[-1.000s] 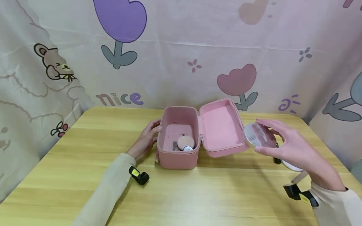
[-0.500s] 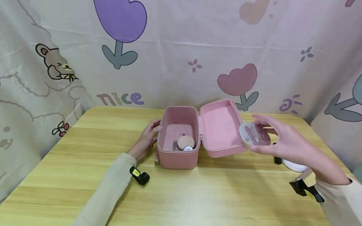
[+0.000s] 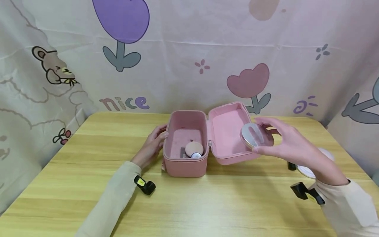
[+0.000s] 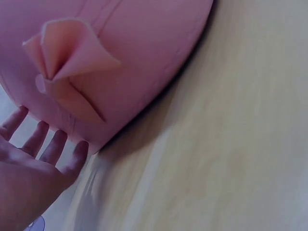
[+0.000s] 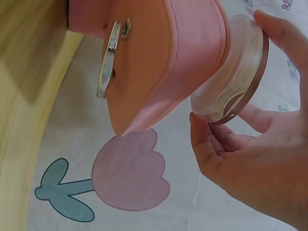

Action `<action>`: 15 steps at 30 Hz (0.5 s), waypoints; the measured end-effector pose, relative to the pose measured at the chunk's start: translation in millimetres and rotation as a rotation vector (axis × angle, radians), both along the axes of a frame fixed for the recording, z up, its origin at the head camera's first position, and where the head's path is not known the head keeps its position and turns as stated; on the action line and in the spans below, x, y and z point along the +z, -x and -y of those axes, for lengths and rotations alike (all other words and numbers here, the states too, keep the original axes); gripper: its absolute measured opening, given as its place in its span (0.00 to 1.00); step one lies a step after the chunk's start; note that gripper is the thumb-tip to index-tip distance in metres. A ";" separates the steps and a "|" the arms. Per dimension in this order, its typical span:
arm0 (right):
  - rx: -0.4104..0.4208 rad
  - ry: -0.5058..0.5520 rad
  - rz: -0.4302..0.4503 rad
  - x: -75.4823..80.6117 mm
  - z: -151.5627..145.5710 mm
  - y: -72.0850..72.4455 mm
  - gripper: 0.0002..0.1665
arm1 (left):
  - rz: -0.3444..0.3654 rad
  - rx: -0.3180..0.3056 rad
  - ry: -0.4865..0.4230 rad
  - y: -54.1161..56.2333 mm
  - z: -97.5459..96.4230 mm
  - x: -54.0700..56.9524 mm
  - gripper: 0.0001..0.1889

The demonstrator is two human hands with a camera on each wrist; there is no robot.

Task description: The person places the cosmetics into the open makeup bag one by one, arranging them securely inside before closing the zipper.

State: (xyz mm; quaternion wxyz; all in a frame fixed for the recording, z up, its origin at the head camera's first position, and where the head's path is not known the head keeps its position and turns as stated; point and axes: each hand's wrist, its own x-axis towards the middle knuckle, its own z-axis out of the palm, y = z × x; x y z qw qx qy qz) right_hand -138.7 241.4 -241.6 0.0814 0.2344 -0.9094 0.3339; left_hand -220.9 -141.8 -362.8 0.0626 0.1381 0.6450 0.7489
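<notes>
A pink cosmetic case (image 3: 186,168) stands on the table, its lid (image 3: 229,131) swung out to the right. Inside lie a round beige item (image 3: 194,149), a small silvery disc (image 3: 196,155) and a greyish flat piece, partly hidden. My left hand (image 3: 151,144) rests its fingertips against the case's left side, near a pink bow (image 4: 67,62) in the left wrist view. With thumb and fingers spread around its edge, my right hand (image 3: 288,140) grips a round clear jar (image 3: 255,135) with a silvery face, held over the lid's right edge. The right wrist view shows the jar (image 5: 226,72) beside the lid.
Behind my right arm, a white-faced round item (image 3: 308,171) and a small black object (image 3: 291,165) are partly hidden on the table (image 3: 207,207). A printed cloth (image 3: 177,65) hangs behind the table. A metal handle (image 5: 110,60) sticks out from the lid's outside.
My right hand has carried the clear jar leftward and slightly up, from beside the lid to over its right edge. The left hand and the case stay in place.
</notes>
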 end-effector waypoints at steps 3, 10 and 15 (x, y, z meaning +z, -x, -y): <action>0.010 -0.019 0.006 3.2 2.8 1.5 0.42 | 0.002 -0.004 0.003 -1.0 1.1 0.9 0.32; 0.008 -0.070 0.019 6.8 4.0 1.6 0.42 | 0.004 -0.021 0.013 -1.6 1.5 2.8 0.32; -0.012 -0.060 0.014 3.6 0.0 -0.5 0.43 | 0.027 -0.030 -0.024 -1.1 -2.9 5.3 0.31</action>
